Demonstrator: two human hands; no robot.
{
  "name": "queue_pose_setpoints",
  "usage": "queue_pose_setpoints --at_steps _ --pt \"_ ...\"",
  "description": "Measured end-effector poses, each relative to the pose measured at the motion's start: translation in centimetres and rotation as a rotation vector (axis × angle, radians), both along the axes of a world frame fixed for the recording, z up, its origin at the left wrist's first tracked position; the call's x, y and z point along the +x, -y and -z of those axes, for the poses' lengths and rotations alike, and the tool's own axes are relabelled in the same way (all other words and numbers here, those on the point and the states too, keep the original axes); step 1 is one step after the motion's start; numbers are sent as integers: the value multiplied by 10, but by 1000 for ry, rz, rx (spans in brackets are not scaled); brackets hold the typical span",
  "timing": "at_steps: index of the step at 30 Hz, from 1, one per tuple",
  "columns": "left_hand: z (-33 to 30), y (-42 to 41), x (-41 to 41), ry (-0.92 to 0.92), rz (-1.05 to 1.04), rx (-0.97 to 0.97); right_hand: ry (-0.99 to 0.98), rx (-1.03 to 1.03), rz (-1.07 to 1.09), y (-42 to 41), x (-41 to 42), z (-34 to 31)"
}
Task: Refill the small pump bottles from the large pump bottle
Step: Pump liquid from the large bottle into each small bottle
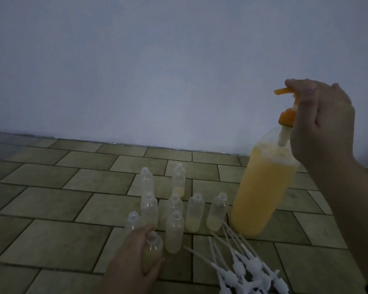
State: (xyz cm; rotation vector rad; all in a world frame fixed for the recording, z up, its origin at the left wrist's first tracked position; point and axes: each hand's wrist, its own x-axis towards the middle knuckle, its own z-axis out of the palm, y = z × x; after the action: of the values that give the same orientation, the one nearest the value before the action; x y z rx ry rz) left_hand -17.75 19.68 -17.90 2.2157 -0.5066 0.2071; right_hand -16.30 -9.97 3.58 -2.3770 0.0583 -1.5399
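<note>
Head view. My right hand (321, 122) grips the orange pump (287, 107) of the big bottle (266, 192), fingers curled round the head; the pump collar sits lifted off the neck, tube dipping into the yellow liquid, prob. so the pump can be worked or pulled free. Big bottle stands on the tile floor (51, 209), leaning a little, approx. three-quarters full. My left hand (134, 257) wraps one small bottle (152, 249) at the near edge of the group, steadying it upright w/ mouth open for filling. The other small bottles (174, 211) stand uncapped, close together, just left of the big one; a few show a little yellow at the bottom. White pump tops (244, 264) lie heaped in front, touching the big bottle's base. Open floor lies left and behind toward the wall (157, 60).
</note>
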Motion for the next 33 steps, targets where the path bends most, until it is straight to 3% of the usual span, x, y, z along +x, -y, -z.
queue_pose_setpoints --at_steps 3,9,11,15,22,29,33 --pt "-4 -2 -1 30 6 21 4 6 -9 1 0 0" --pt "-44 18 -6 460 -38 273 5 8 -6 0 2 1" --pt "-52 27 -1 412 -65 354 2 -3 -7 1 3 2" --pt "-75 53 5 129 -134 623 -2 -9 -5 3 4 1" --pt "-61 68 16 166 -187 742 3 -33 -10 3 3 0" --pt "-66 67 18 92 -177 690 -38 -143 33 6 2 1" --pt "-100 61 7 54 -138 448 -92 -189 44 14 2 -3"
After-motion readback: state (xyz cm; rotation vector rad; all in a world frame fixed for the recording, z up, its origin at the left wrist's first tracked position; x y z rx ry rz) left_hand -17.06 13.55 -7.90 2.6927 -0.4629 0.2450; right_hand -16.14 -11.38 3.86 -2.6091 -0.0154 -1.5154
